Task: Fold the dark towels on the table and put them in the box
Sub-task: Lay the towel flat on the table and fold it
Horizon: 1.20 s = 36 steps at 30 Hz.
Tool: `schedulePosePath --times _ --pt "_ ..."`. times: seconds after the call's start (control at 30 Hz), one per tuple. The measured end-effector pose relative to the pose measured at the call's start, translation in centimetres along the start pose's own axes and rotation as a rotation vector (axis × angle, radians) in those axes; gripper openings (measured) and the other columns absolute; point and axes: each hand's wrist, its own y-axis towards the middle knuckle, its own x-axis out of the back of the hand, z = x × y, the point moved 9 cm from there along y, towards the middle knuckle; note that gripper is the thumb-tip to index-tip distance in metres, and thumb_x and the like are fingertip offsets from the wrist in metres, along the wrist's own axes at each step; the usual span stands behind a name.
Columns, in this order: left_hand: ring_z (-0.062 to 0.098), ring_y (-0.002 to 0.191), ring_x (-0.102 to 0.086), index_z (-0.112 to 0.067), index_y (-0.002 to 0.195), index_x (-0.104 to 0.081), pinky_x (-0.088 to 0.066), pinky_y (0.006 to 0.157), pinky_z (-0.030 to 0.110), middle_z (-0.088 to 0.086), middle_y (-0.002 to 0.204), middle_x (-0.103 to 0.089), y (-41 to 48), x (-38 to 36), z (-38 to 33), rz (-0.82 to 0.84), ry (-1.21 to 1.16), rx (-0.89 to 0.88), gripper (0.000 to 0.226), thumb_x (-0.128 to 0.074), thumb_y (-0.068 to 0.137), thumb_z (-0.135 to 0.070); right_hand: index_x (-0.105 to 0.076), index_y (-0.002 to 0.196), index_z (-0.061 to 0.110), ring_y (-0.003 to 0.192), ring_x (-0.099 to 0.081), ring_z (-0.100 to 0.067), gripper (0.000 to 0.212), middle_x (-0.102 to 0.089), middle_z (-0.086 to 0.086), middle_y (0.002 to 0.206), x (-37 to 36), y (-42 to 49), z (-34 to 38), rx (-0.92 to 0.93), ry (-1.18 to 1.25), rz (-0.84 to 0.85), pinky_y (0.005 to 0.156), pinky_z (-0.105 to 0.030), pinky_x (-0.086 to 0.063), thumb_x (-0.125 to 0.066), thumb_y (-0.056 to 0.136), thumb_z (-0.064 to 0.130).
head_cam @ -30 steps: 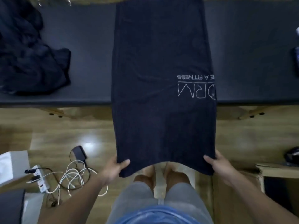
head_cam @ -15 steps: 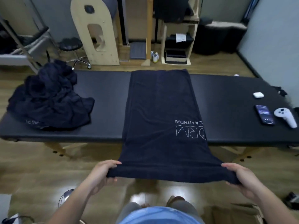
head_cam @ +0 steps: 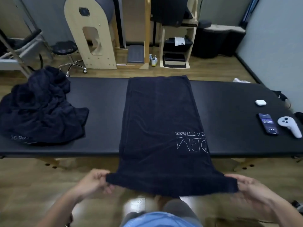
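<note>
Pinching the near corners of the towel [head_cam: 160, 125] with left hand [head_cam: 95, 182] and right hand [head_cam: 250, 187]; holding that end taut, off the table [head_cam: 101, 112] edge.

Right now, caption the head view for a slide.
Left hand and right hand grip near corners of the dark towel.

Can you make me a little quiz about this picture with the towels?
1. True or false: the spread towel lies wholly on the table.
2. The left hand and right hand each pinch: A) a near corner of the towel, B) a cup, C) a book.
3. Fill in: the crumpled towel pile sits on the person's ___ side.
Key: 1 false, it hangs over the near edge; 2 A; 3 left.
</note>
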Motion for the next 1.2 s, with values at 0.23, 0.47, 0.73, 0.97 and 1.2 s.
schedulePosePath --times 0.23,0.47,0.73,0.97,1.2 --pt "0.014 0.116 -0.063 -0.01 0.119 -0.069 -0.04 0.108 0.034 0.0 0.121 -0.071 10.1 5.1 -9.0 -0.2 -0.266 -0.045 0.028 -0.061 0.095 -0.021 -0.07 0.089 0.014 0.079 -0.067 -0.025 0.027 -0.075 0.0 0.077 0.1 6.9 14.7 0.35 -0.035 -0.227 0.072 -0.038 -0.05 -0.063 0.093 0.04" --pt "0.021 0.098 -0.072 -0.013 0.113 -0.07 -0.054 0.084 0.038 0.005 0.108 -0.076 17.1 5.5 -10.9 -0.419 -0.419 0.033 0.02 -0.054 0.101 -0.018 -0.068 0.078 0.009 0.08 -0.067 -0.029 0.063 -0.071 -0.014 0.083 0.1 16.5 20.7 0.399 -0.274 -0.325 0.075 -0.049 -0.053 -0.053 0.081 0.071" --pt "0.021 0.104 -0.068 -0.018 0.115 -0.065 -0.054 0.082 0.037 0.001 0.115 -0.072 18.9 3.3 -4.3 -0.265 -0.149 0.368 0.029 -0.07 0.091 -0.034 -0.068 0.101 0.018 0.094 -0.068 -0.023 0.052 -0.071 -0.001 0.103 -1.9 20.7 14.7 0.045 -0.189 -0.156 0.085 -0.045 -0.055 -0.064 0.075 0.063" --pt "0.012 0.081 -0.071 -0.011 0.106 -0.073 -0.053 0.064 0.025 0.002 0.099 -0.077 16.3 3.5 -5.2 -0.451 -0.278 0.195 0.015 -0.065 0.092 -0.008 -0.066 0.106 0.027 0.089 -0.069 -0.017 0.029 -0.071 0.01 0.099 -1.5 20.4 13.6 0.076 -0.484 -0.196 0.079 -0.045 -0.058 -0.078 0.082 0.039" --pt "0.011 0.097 -0.07 -0.009 0.114 -0.069 -0.055 0.076 0.016 0.001 0.109 -0.075 13.4 0.8 -3.7 -0.454 -0.318 0.058 0.02 -0.061 0.096 -0.009 -0.062 0.109 0.011 0.092 -0.065 -0.018 0.022 -0.069 -0.003 0.103 -2.5 15.6 11.6 0.297 -0.285 -0.298 0.078 -0.035 -0.05 -0.069 0.091 0.022"
